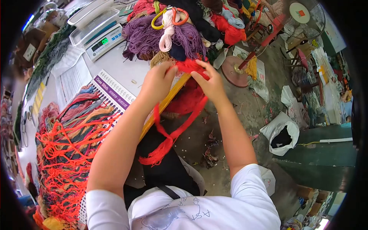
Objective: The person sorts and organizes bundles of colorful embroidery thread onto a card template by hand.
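Observation:
Both of my hands are at the table's edge on a bundle of red yarn (186, 66). My left hand (159, 78) has its fingers curled and closed at the left side of the bundle. On the other side, the thumb and fingers of my right hand (210, 81) close on the red strands. A long red tail (172, 138) of the yarn hangs in a loop over the edge, above my lap. Just beyond my hands lies a heap of purple yarn (140, 34). On it rest a pale pink skein (167, 32) and scissors (158, 22) with yellow and orange handles.
A digital scale (103, 42) showing green digits stands at the back left. Left of my arm lies a punched card (111, 90) strung with many coloured threads (69, 142). A standing fan (299, 13) is at the right, and an open white sack (281, 134) sits on the floor.

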Tool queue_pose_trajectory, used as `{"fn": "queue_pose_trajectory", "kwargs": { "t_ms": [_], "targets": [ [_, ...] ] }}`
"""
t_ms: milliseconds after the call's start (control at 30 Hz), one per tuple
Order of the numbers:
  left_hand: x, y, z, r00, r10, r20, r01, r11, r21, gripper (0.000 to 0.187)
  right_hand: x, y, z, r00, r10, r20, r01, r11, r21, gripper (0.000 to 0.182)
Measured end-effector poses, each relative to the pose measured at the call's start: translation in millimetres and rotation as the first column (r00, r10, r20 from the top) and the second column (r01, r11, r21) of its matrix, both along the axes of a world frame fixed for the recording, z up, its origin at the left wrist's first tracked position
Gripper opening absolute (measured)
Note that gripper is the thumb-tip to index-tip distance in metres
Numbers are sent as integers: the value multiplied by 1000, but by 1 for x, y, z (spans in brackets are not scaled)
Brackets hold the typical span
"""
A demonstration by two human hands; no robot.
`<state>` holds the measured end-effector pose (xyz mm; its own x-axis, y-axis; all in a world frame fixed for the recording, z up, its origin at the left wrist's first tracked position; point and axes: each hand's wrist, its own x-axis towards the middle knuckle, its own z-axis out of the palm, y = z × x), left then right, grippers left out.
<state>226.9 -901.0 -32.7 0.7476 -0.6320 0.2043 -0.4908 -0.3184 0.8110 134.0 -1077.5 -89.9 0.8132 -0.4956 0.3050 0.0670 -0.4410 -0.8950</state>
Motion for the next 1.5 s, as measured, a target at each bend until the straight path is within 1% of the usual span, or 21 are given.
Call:
{"fn": "queue_pose_trajectory", "kwargs": {
  "t_ms": [67, 133, 167, 300, 467, 533, 767, 833, 867, 967, 1033, 1067, 1133, 1167, 1233, 1267, 1300, 1333, 1400, 1433, 1500],
  "targets": [
    [25, -35, -15, 996, -7, 83, 7, 1000, -1, 27, 14, -3, -31, 979, -203, -4, 202, 976, -77, 41],
    [42, -59, -24, 983, -62, 174, 40, 991, 126, 27, 23, -4, -50, 959, -281, 41, 281, 960, -11, 37],
    [43, -67, -23, 986, 13, 167, -39, 987, 155, 27, 26, -4, -58, 932, -355, 72, 352, 935, 45, 34],
    [68, -75, -48, 997, 79, 14, -80, 979, 189, 27, 37, -2, -77, 919, -293, 265, 184, 912, 368, 25],
    [74, -73, -61, 987, 34, -156, -22, 997, 77, 21, 21, 0, -76, 979, -196, 48, 170, 932, 319, 23],
    [75, -73, -62, 984, 46, -173, -30, 995, 94, 20, 22, 4, -78, 964, -212, 161, 136, 912, 387, 25],
    [76, -72, -66, 994, 62, -91, -50, 990, 130, 21, 23, 3, -77, 952, -222, 212, 113, 895, 431, 28],
    [75, -71, -61, 999, 36, -29, -28, 973, 229, 20, 15, -1, -64, 943, -297, 153, 275, 950, 147, 27],
    [73, -66, -59, 998, -38, -44, 47, 977, 209, 17, 7, -2, -41, 945, -303, 122, 288, 949, 128, 26],
    [39, -17, -10, 964, -265, -16, 265, 954, 138, 15, -12, -4, 42, 984, -93, 152, 74, 989, 127, 25],
    [3, 31, 52, 845, -298, -443, 394, 909, 139, 28, -19, 0, 83, 965, 96, 243, -117, 990, 74, 25],
    [-12, 62, 55, 811, -427, -399, 460, 888, -15, 30, -26, 16, 111, 958, 192, 213, -202, 979, 29, 24],
    [-54, 130, 108, 765, -388, -515, 430, 902, -41, 33, -33, 55, 142, 886, 419, 198, -426, 905, -8, 22],
    [-75, 171, 127, 757, -394, -522, 392, 912, -121, 34, -41, 84, 160, 842, 530, 102, -539, 836, 102, 22],
    [-123, 255, 155, 787, -461, -410, 317, 872, -373, 33, -43, 149, 166, 551, 823, 137, -833, 553, 29, 29],
    [-160, 296, 159, 870, -361, -335, 83, 778, -623, 24, -45, 185, 173, 357, 927, 112, -932, 361, -17, 34],
    [-197, 337, 162, 947, -216, -239, -70, 586, -807, 17, -47, 221, 179, 153, 985, 79, -987, 156, -42, 40],
    [-225, 384, 162, 954, -172, -248, -199, 259, -945, 12, -58, 267, 165, 17, 988, 155, -999, 11, 36, 40],
    [-278, 439, 234, 987, -160, -24, 33, 342, -939, 14, -81, 341, 150, -137, 989, 46, -988, -133, -78, 36],
    [-307, 469, 266, 987, -149, 55, 113, 414, -903, 20, -93, 376, 138, -246, 969, 1, -969, -246, 33, 36],
    [-373, 521, 300, 957, 217, 193, 68, 478, -876, 20, -123, 437, 105, -377, 926, 19, -917, -376, 135, 38]
  ]
}}
